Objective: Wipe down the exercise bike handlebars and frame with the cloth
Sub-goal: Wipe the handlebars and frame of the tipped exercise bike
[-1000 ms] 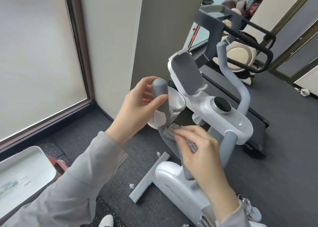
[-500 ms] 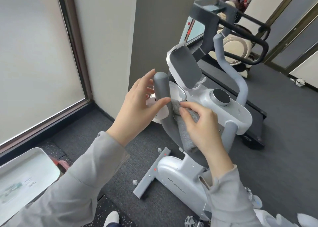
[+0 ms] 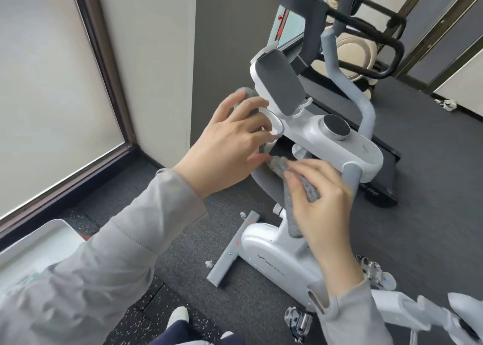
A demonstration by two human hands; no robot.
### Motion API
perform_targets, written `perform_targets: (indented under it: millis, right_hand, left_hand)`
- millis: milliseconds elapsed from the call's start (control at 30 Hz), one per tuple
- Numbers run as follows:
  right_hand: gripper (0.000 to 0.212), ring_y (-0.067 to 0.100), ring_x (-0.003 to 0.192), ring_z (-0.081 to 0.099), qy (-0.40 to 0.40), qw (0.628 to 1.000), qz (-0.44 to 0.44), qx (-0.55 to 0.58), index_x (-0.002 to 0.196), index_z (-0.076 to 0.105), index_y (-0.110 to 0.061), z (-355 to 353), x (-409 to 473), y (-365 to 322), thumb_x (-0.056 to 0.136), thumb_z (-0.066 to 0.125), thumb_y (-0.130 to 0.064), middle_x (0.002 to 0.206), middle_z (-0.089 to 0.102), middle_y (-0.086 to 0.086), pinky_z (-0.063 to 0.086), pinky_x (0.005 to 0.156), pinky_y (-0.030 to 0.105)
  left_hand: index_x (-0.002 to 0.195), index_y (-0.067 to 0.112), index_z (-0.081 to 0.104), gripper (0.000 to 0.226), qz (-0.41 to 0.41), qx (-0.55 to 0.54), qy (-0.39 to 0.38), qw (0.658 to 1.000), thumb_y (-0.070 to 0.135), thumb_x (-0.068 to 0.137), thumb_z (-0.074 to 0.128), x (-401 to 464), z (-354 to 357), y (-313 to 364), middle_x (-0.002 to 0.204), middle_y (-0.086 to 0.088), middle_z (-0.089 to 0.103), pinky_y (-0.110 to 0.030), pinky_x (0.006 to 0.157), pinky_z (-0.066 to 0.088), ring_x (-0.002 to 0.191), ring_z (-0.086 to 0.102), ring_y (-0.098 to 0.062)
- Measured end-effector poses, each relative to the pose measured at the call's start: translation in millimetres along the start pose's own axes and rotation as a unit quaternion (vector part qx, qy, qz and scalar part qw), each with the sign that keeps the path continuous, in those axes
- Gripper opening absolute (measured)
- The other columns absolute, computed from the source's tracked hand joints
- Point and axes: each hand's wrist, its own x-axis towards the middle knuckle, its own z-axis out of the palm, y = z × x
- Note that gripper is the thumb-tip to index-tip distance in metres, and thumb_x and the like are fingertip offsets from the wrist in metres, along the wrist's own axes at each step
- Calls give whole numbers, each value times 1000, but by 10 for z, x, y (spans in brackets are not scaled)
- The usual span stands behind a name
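A white exercise bike (image 3: 271, 256) with grey handlebars stands on the dark floor. My left hand (image 3: 230, 141) rests over the near grey handlebar (image 3: 264, 180), fingers spread around its upper part beside the white cup holder (image 3: 277, 125). My right hand (image 3: 318, 201) pinches a grey cloth (image 3: 300, 185) and presses it against the lower stretch of that handlebar. The cloth's tail hangs down towards the frame. The far handlebar (image 3: 363, 107) rises behind the white console (image 3: 337, 146) with its round knob (image 3: 335, 127).
A wall corner and a window with a dark frame (image 3: 104, 65) lie close on the left. A black treadmill (image 3: 366, 26) stands behind the bike. A white tray-like object (image 3: 34, 242) sits at lower left. Pedals (image 3: 298, 321) and my shoe (image 3: 179, 316) are near the bottom.
My left hand has shifted from gripping the handlebar's top to lying over it with spread fingers. My right hand has slid the cloth down the handlebar. The view has swung a little.
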Motion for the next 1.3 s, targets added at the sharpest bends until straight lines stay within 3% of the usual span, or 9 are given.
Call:
perform_targets:
  millis: [367, 533, 700, 933, 1100, 1200, 1300]
  right_hand:
    - [15, 14, 90, 64, -22, 998, 9, -63, 96, 73, -1, -83, -298, 67, 83, 66, 1, 92, 67, 11, 48, 86, 14]
    - [15, 9, 83, 62, -45, 994, 47, -87, 92, 74, -3, -350, -380, 311, 80, 68, 3, 91, 68, 6, 47, 81, 12]
    - [14, 5, 85, 59, -83, 992, 40, -87, 93, 74, -5, -496, -334, 533, 81, 69, 0, 92, 67, 3, 46, 82, 15]
    - [14, 13, 87, 64, -109, 991, 3, -74, 97, 73, -8, -648, -192, 921, 84, 67, -5, 97, 66, 0, 51, 80, 29]
    - [14, 15, 88, 65, -81, 997, -14, -14, 97, 73, -4, -720, -33, 1093, 84, 66, -3, 96, 68, 4, 48, 84, 16]
    - [15, 11, 92, 62, -117, 991, -52, 27, 97, 73, -5, -731, -73, 1115, 83, 67, -3, 97, 67, 4, 48, 87, 17]
    - [16, 10, 97, 61, -158, 983, -79, 44, 98, 73, -5, -754, -103, 1200, 83, 67, -4, 99, 67, 4, 48, 91, 19]
  left_hand:
    - [94, 22, 69, 20, -2, 8, 29, 1000, 34, 80, 62, -14, 54, -8, 97, 6, 65, -38, 114, 14, 125, 45, -22]
    - [90, 16, 70, 18, -25, 7, 41, 999, 27, 82, 59, -20, 69, 70, 99, 1, 65, -40, 116, 14, 128, 44, -24]
    - [92, 14, 71, 24, -35, -27, 29, 999, 33, 83, 59, -31, 114, 331, 98, 0, 67, -42, 117, 5, 124, 48, -23]
    - [90, 13, 73, 31, -85, -16, -21, 996, 41, 82, 62, -106, 311, 739, 89, 2, 70, -46, 117, 8, 112, 57, -21]
    - [91, 17, 71, 36, -118, -15, -32, 992, 49, 81, 56, -56, 434, 1093, 86, 4, 69, -41, 117, 5, 105, 59, -20]
    - [92, 19, 71, 33, -148, -20, -46, 988, 47, 79, 61, -55, 539, 1311, 86, 4, 69, -40, 118, 9, 97, 61, -18]
    - [91, 21, 71, 34, -194, -38, -40, 980, 49, 83, 53, -89, 620, 1438, 86, 6, 68, -38, 116, 17, 94, 60, -17]
